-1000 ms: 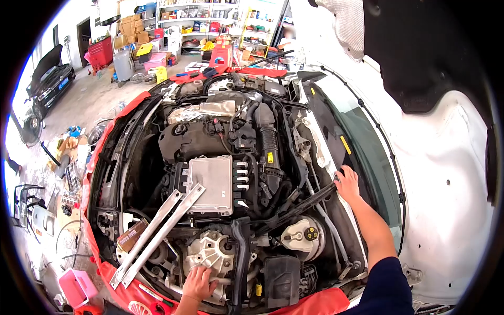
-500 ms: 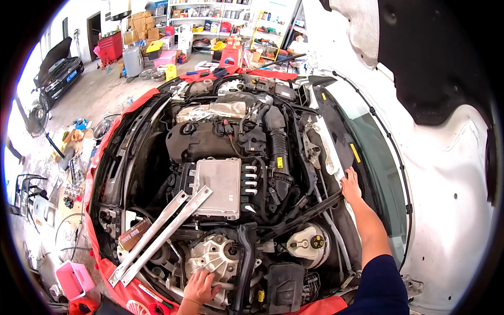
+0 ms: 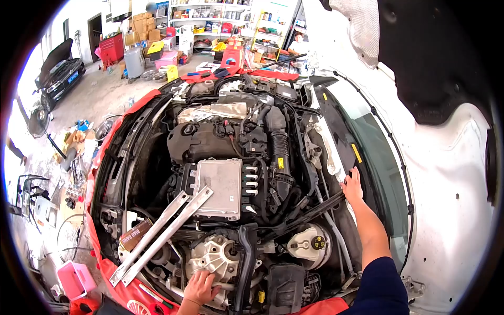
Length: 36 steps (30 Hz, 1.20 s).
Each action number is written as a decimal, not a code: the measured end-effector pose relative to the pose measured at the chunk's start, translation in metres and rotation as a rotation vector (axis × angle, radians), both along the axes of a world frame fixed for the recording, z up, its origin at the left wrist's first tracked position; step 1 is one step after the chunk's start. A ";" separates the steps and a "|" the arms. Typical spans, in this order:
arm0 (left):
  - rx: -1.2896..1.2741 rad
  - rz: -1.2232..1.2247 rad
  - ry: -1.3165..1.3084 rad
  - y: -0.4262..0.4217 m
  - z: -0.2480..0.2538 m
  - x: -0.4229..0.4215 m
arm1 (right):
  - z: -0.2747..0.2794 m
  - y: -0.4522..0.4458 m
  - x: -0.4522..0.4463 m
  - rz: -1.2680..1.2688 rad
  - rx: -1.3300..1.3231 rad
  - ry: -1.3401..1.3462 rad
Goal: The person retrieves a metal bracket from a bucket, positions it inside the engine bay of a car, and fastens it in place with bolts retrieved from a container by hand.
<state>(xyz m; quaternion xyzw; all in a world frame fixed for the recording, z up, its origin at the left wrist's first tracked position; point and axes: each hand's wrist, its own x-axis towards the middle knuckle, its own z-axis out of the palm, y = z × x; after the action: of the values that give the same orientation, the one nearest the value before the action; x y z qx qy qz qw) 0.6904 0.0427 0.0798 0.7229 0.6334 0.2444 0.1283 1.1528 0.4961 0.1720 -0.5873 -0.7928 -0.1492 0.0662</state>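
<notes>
My left hand [image 3: 201,287] lies with fingers spread on the pale metal strut tower [image 3: 214,254] in the engine bay. On the right, my right hand [image 3: 353,185] is at the front edge of the black cowl panel [image 3: 344,136], below the windshield. Its fingers are bent over that edge, with the thumb on the near side; their exact contact is partly hidden. A long black trim strip [image 3: 310,213] ends beside the thumb. Two silver metal braces [image 3: 167,231] lie across a flat metal control unit [image 3: 218,184] and the front of the bay.
The raised white hood [image 3: 441,173] stands at the right. A brake fluid reservoir [image 3: 307,244] and a black box [image 3: 284,289] are between my arms. Red covers [image 3: 102,152] line the car's edge. A pink bin [image 3: 76,278] and loose parts lie on the floor.
Both hands keep their places. The whole view has shifted very slightly, and a person's leg at the far left edge has moved.
</notes>
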 end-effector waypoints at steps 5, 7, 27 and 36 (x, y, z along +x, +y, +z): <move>0.001 0.006 -0.003 0.000 -0.001 0.001 | 0.003 -0.003 0.001 0.129 0.064 -0.007; 0.002 0.003 -0.008 0.000 0.000 0.001 | 0.001 0.001 0.004 0.106 0.021 -0.072; 0.031 0.008 0.001 0.001 -0.003 0.001 | -0.001 -0.001 0.000 0.040 0.042 0.060; 0.025 0.014 0.015 0.000 -0.004 0.001 | 0.000 -0.002 -0.001 0.075 0.082 0.052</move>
<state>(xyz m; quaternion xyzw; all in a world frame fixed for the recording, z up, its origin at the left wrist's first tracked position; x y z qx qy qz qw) 0.6916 0.0427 0.0758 0.7220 0.6362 0.2476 0.1128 1.1518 0.4937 0.1718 -0.5577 -0.8054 -0.1634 0.1163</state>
